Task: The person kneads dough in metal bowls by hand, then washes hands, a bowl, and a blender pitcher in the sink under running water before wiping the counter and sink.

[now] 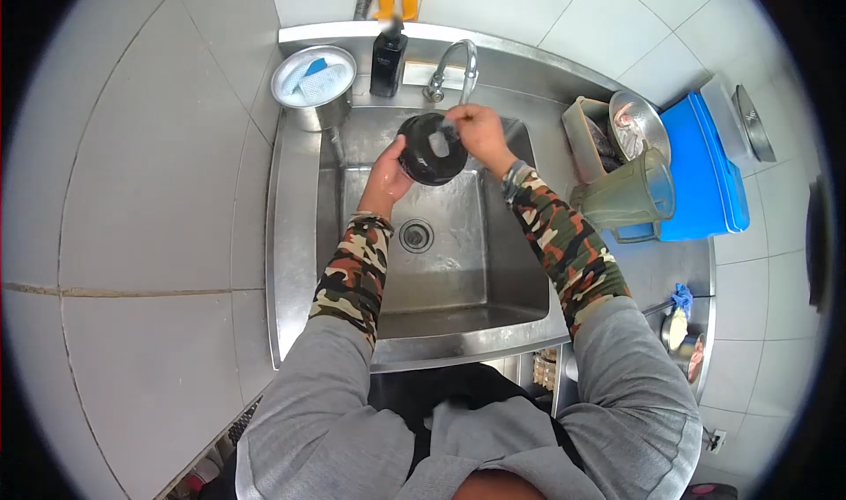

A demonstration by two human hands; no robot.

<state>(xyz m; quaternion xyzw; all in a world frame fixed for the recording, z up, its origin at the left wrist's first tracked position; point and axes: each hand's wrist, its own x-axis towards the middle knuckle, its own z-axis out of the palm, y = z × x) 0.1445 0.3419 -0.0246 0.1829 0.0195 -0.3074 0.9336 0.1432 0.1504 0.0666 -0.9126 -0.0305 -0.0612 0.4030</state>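
Over the sink [515, 319], a round, glossy black piece like a lid [426, 167] is held up just below the tap [470, 59]. It has a pale, light-reflecting patch or opening in its middle; which one I cannot tell. My left hand [388, 178] grips it by the left rim, thumb on top. At its upper right edge is my right hand [480, 134], with the fingers closed together and bent toward the piece. Something small and greyish shows at those fingertips, perhaps water or a scrubber. The drain [417, 236] lies below.
A metal pot [322, 117] with cloths on it and a black pump bottle [388, 64] stand behind left. To the right are a rectangular container [577, 148], a metal bowl [656, 130], a greenish blender jar [617, 196] on its side and a blue box [705, 174].
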